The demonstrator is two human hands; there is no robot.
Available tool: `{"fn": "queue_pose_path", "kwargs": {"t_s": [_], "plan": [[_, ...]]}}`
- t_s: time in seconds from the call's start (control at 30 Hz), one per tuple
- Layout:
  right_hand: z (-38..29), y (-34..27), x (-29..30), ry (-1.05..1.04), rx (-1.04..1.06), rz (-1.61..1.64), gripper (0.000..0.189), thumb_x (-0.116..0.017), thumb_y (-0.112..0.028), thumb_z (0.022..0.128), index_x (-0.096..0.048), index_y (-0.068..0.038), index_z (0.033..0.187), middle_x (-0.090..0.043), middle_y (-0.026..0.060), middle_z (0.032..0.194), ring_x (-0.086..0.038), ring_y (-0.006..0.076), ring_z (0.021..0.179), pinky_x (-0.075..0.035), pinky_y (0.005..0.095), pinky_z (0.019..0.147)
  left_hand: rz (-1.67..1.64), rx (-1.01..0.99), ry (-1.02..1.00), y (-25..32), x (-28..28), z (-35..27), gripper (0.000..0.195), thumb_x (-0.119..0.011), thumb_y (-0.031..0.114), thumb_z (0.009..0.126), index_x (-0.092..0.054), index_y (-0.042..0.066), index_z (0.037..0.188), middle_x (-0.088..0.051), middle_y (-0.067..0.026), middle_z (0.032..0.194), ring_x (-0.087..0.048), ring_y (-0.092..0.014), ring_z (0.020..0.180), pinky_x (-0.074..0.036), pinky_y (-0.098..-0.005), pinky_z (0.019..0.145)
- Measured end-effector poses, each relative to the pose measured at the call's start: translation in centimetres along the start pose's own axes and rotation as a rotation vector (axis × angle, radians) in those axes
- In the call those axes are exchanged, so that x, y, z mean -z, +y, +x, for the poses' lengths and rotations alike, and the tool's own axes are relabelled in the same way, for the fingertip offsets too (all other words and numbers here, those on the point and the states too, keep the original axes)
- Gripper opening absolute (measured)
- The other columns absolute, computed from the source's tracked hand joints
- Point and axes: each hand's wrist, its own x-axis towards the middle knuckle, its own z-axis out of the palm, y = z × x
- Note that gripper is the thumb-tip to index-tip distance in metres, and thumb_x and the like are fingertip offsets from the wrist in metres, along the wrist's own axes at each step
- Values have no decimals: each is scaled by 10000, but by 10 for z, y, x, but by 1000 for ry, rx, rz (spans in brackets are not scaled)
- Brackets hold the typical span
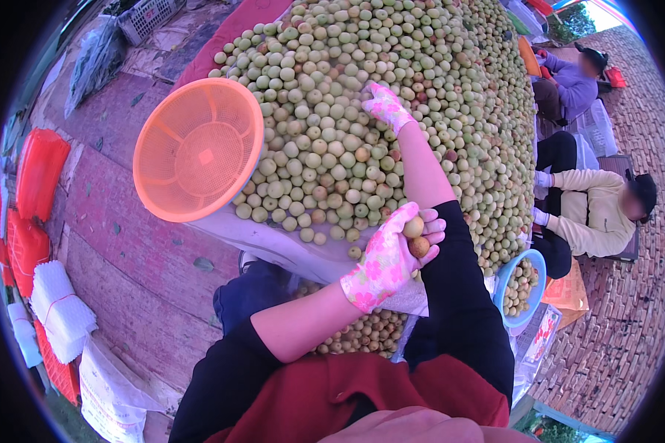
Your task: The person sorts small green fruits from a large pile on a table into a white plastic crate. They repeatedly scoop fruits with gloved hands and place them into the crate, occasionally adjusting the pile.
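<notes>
A large heap of small round green fruits, some blushed brown or red, spreads in front of me. My left hand, in a pink floral glove, is turned palm up near the heap's front edge. At least two brownish fruits rest in its curled fingers. Farther in, my right hand, gloved the same way, reaches down onto the heap with its fingers bent against the fruits. Whether those fingers hold one is hidden. An orange mesh basket sits tilted at the heap's left edge, with no fruit inside.
More brownish fruits lie below, close to my body. A blue basin of fruits stands right. Two people sit along the heap's right side. Red net bundles, white foam netting and a white sack line the left.
</notes>
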Motion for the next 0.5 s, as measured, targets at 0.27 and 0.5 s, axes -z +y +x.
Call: {"fn": "queue_pose_path", "kwargs": {"t_s": [0.27,0.5], "plan": [[-3,4,2,-55,-40,79,758,-771,-255,762,-445,20,1389,-537,171,1356,-522,250,1241,-439,352,1008,-11,1,-20,-2,1,-3,411,-529,418,972,-591,66,1175,-647,-78,1126,-627,-205,1013,-517,-349,841],[-24,0,-11,-12,73,4,663,-744,-233,787,-466,11,1337,-553,150,1281,-522,220,1143,-440,330,937,-39,-4,-36,0,2,-3,404,-526,405,976,-585,60,1178,-643,-90,1123,-622,-211,1016,-517,-354,842]]}}
